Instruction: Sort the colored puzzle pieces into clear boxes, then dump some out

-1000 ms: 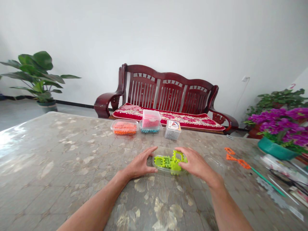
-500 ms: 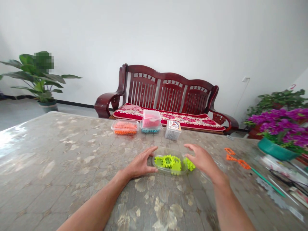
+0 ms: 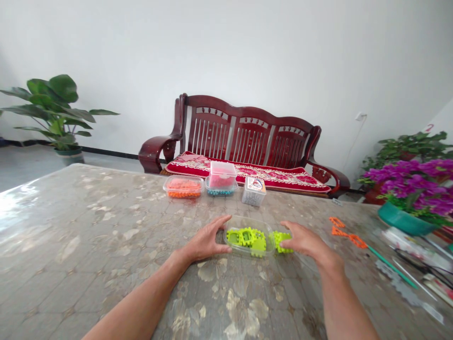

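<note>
Presently: left hand (image 3: 207, 242) clasps the left end of a clear tub (image 3: 247, 220) of green pieces (image 3: 247, 237). Right hand (image 3: 305, 243) pinches one loose block (image 3: 281, 237) just right of it.

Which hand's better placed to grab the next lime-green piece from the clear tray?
Right, probably. The right hand sits at the right end of the clear plastic tray, fingers on a lime-green toothed plastic piece beside it; the left hand rests against the tray's left end.
</note>
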### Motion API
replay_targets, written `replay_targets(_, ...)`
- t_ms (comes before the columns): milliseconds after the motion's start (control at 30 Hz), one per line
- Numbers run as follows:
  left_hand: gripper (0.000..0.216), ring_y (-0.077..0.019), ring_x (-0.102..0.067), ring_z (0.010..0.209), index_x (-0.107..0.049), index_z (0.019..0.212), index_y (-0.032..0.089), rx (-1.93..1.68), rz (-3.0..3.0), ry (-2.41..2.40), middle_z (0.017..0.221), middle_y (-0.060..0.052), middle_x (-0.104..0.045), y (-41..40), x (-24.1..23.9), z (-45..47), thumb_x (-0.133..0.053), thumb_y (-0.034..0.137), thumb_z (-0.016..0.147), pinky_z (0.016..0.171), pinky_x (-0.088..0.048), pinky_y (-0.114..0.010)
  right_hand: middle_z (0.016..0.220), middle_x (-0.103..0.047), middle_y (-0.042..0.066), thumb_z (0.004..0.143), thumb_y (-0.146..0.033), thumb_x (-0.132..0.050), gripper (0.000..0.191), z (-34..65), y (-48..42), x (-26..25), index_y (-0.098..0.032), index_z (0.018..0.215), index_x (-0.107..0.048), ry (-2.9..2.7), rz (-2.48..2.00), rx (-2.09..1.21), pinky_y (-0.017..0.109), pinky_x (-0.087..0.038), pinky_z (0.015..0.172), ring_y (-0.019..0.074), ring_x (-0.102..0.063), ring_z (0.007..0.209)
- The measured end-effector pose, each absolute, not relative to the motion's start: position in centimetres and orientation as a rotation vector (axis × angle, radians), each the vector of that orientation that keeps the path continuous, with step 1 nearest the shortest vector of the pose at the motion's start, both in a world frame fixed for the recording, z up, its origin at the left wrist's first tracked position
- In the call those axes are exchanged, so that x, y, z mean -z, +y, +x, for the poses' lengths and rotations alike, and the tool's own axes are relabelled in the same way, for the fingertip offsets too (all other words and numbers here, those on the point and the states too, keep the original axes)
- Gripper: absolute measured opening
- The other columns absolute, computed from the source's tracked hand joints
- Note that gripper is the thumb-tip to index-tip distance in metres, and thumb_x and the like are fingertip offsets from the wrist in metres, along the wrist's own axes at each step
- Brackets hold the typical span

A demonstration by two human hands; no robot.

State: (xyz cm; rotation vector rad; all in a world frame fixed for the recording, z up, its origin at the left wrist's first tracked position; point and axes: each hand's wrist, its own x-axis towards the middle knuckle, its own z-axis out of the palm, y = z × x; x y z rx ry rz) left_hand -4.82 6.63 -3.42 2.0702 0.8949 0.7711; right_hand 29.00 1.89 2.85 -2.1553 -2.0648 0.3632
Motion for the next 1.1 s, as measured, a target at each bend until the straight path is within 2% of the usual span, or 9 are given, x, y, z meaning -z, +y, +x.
replay_targets(133,0.096,-0.0282,-0.058,0.117,-0.034,0.148,0.025,-0.784,2.065,0.89,0.151,-0.013,-0.04,6.7,3.5,-4.8,-0.081,0.038,0.066,0.104,-0.044,-0.044,0.131,-0.061,0.013,0.063,-0.029,-0.072,0.069,28.8,1.7,-2.9,-0.017,0.13,-0.058,-2.114,-2.13,-0.395,0.039,-0.045,0.097,0.0296,-0.06,0.115)
replay_targets(267,0.095,-0.0279,-0.058,0.117,-0.033,0.149,0.026,-0.781,2.076,0.889,0.151,-0.012,-0.04,6.7,3.6,-4.8,-0.081,0.037,0.067,0.104,-0.045,-0.044,0.123,-0.066,0.011,0.06,-0.022,-0.073,0.06,28.4,1.6,-2.8,-0.019,0.119,-0.065,-2.16,-2.195,-0.348,0.039,-0.045,0.097,0.029,-0.061,0.112)
replay_targets(400,0.095,-0.0271,-0.058,0.117,-0.032,0.149,0.025,-0.776,2.092,0.887,0.151,-0.012,-0.039,6.9,3.9,-4.8,-0.08,0.039,0.068,0.104,-0.045,-0.042,0.121,-0.067,0.012,0.064,-0.015,-0.066,0.054,28.1,1.5,-3.1,-0.016,0.118,-0.065,-2.154,-2.195,-0.351,0.036,-0.046,0.096,0.027,-0.063,0.11)
replay_targets(600,0.095,-0.0283,-0.059,0.117,-0.032,0.149,0.024,-0.77,2.113,0.897,0.15,-0.012,-0.042,7.0,4.1,-4.9,-0.079,0.042,0.069,0.103,-0.046,-0.043,0.116,-0.071,0.009,0.076,-0.025,-0.059,0.041,28.2,0.8,-4.6,-0.021,0.116,-0.066,-1.948,-2.18,-0.295,0.034,-0.049,0.088,0.0245,-0.067,0.103)
replay_targets(867,0.09,-0.0302,-0.058,0.119,-0.035,0.148,0.023,-0.785,2.084,0.899,0.15,-0.014,-0.041,6.8,3.5,-4.8,-0.076,0.044,0.071,0.103,-0.046,-0.045,0.098,-0.075,0.007,0.079,-0.031,-0.057,0.026,30.1,-2.6,-5.4,-0.021,0.099,-0.071,-1.829,-2.225,-0.247,0.031,-0.049,0.077,0.023,-0.069,0.09)
replay_targets(967,0.09,-0.0301,-0.059,0.118,-0.034,0.148,0.023,-0.779,2.083,0.906,0.15,-0.015,-0.041,6.8,3.5,-4.8,-0.076,0.043,0.071,0.103,-0.046,-0.046,0.095,-0.075,0.006,0.075,-0.034,-0.061,0.028,30.3,-5.9,-5.0,-0.023,0.1,-0.069,-1.795,-2.292,-0.31,0.031,-0.049,0.074,0.0235,-0.07,0.087)
replay_targets(1100,0.09,-0.0302,-0.06,0.117,-0.034,0.148,0.022,-0.775,2.095,0.907,0.149,-0.015,-0.042,6.9,3.6,-4.8,-0.075,0.043,0.072,0.103,-0.046,-0.046,0.106,-0.073,0.007,0.067,-0.033,-0.068,0.04,29.4,-10.7,-3.5,-0.024,0.106,-0.065,-1.771,-2.355,-0.377,0.033,-0.048,0.077,0.0257,-0.068,0.096)
